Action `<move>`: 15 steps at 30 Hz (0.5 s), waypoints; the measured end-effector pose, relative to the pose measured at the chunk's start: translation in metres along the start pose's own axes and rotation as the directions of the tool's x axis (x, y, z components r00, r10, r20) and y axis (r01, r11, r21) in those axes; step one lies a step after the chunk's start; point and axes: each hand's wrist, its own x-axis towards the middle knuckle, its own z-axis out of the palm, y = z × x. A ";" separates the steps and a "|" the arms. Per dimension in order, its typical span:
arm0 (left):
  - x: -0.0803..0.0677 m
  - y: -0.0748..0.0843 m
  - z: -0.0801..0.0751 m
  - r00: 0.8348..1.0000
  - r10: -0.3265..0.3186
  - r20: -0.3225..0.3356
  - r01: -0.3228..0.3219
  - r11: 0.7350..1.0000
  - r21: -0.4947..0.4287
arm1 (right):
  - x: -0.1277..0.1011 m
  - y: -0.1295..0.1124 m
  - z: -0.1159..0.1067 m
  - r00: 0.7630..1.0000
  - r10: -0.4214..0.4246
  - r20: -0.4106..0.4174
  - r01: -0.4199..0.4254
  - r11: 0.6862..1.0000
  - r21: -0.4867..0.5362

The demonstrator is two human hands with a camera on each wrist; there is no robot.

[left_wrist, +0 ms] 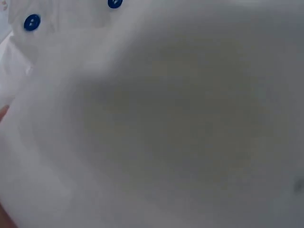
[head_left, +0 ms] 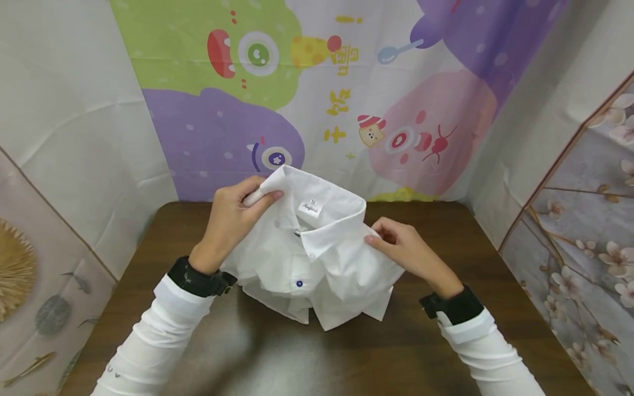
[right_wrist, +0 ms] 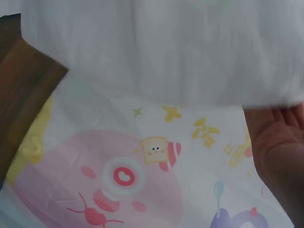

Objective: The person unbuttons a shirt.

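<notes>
We are pinching the white shirt's point(head_left: 317, 258) collar with our left hand point(head_left: 233, 212). Our right hand point(head_left: 403, 247) is closing its grip on the collar's other side, above the tabletop point(head_left: 446, 341).

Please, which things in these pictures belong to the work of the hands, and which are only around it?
In the work:
white shirt, folded, with blue buttons
its collar
left hand, pinching the collar
right hand, pinching the collar

Only around:
brown table
cartoon monster backdrop
flower-print panel
</notes>
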 end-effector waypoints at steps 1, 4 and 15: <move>0.000 -0.001 -0.001 1.000 -0.002 0.011 0.001 1.000 0.002 | 0.001 -0.001 -0.002 0.999 0.011 -0.030 -0.011 1.000 0.006; 0.001 -0.005 -0.003 0.996 -0.017 0.089 0.016 1.000 0.004 | 0.004 -0.006 -0.013 0.991 0.023 -0.134 -0.020 1.000 0.021; -0.007 -0.016 0.003 0.734 -0.081 0.674 0.023 0.995 0.095 | 0.015 -0.034 -0.051 0.916 -0.069 -0.395 -0.003 0.984 -0.179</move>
